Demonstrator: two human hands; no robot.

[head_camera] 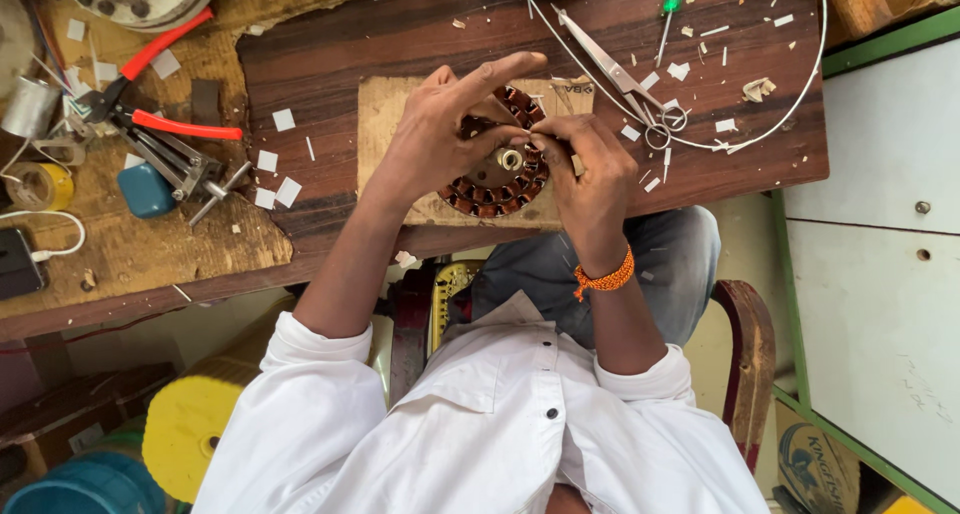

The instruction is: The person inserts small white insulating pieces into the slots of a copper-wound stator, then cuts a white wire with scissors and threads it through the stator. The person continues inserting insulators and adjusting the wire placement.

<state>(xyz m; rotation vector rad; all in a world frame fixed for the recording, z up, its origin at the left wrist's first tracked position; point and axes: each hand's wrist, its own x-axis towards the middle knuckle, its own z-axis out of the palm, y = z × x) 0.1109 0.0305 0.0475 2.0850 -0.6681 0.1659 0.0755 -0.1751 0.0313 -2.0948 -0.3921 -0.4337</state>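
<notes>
The round motor coil ring [497, 164] lies flat on a piece of brown cardboard [400, 114] near the front edge of the dark wooden counter [400, 34]. It is a ring of copper wire bundles with a small shiny metal hub [511, 159] in the middle. Being round and flat, it has no long side; its hole points straight up at the camera.

Both hands are right on top of the ring, so it lies under them, not off to one side. The left hand [440, 134] comes in from the left and covers the left and top part of the ring. Its fingers are curled down onto the ring, and 1 finger sticks out straight over the top. The right hand [590, 169] comes in from the right, with its fingertips pinched close together at the ring's right edge, near the hub. I cannot tell what small thing it pinches, if any. The 2 hands almost meet over the middle. Both are about as near.

Scissors [625, 84] lie just past the right hand. Red-handled pliers [160, 84] lie well apart on the left. Little white paper bits [275, 174] are scattered around.
</notes>
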